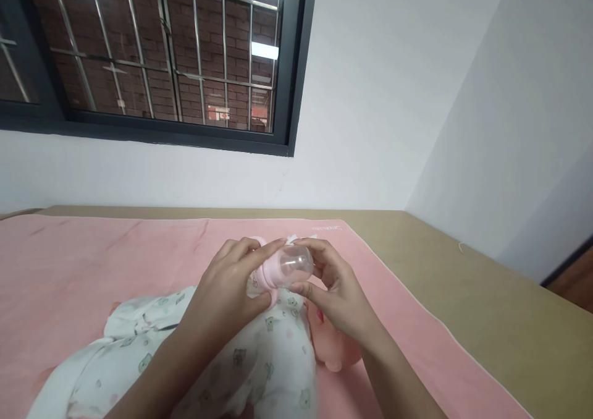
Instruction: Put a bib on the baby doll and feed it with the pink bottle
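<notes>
A baby bottle (271, 272) with a pink collar lies sideways between my two hands, its clear dome cap (297, 263) pointing right. My left hand (231, 280) is wrapped round the bottle's body and collar, hiding much of it. The fingers and thumb of my right hand (333, 283) are closed on the clear cap. Below them lies a doll-like figure in a white outfit (273, 357) printed with small green animals. Its skin-coloured head (331, 345), partly behind my right hand and wrist, shows at the right. Something white peeks out behind the bottle.
A pink mat (139, 246) covers much of the tan surface (417, 246). White walls (370, 97) rise at the back and right. A dark-framed window (290, 97) with metal bars is at upper left.
</notes>
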Demonstrator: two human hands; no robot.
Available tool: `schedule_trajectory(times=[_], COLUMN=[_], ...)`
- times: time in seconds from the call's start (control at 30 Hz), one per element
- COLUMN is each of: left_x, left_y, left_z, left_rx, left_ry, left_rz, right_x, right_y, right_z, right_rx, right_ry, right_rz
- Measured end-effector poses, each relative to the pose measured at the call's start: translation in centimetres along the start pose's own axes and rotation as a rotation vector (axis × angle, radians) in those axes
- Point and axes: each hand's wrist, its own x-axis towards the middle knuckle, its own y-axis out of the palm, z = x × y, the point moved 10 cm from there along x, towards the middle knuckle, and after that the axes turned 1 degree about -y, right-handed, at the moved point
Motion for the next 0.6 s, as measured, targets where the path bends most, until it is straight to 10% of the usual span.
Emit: schedule_trajectory(times=[0.33,0.6], left_x=[0.0,-0.5], left_y=[-3.3,-5.9], left_z=[4.3,7.0], left_rx=[0.04,0.052], left_ry=[-0.283,-0.518], left_rz=[-0.15,-0.282], right_x=[0.3,-0.2], right_y=[-6.9,-17.4], right_z=[1.2,-11.7], right_rx=[-0.041,-0.741], right_ry=[-0.095,0.291], right_rz=[-0.288,-0.44])
